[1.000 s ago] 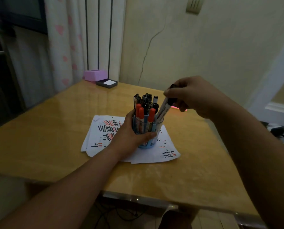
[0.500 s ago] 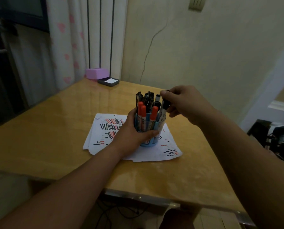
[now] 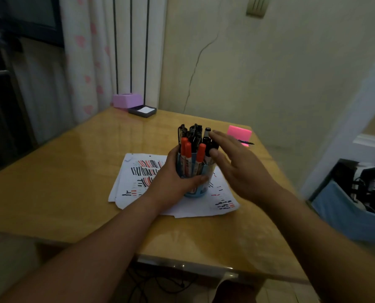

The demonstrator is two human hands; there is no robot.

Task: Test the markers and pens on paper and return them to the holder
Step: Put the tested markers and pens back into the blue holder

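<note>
A blue round holder (image 3: 198,191) stands on white paper sheets (image 3: 138,171) marked with black and red strokes. It is packed with several markers and pens, among them red-capped markers (image 3: 187,153) and black pens (image 3: 193,132). My left hand (image 3: 173,182) grips the holder from its left side, thumb across the front. My right hand (image 3: 236,165) hovers just right of the holder, fingers spread and straight, holding nothing. A black-capped marker (image 3: 210,147) stands in the holder next to my right fingertips.
The wooden table (image 3: 62,189) also carries a pink sticky-note pad (image 3: 240,133) with a dark pen (image 3: 246,142) beside it at the back right. A purple box (image 3: 126,100) and a dark tray (image 3: 142,111) sit at the far corner. A blue bin (image 3: 352,206) stands at the right.
My right hand lowered the black-capped marker into the holder, let go of it and opened, drawing back to the right. My left hand kept its grip on the holder.
</note>
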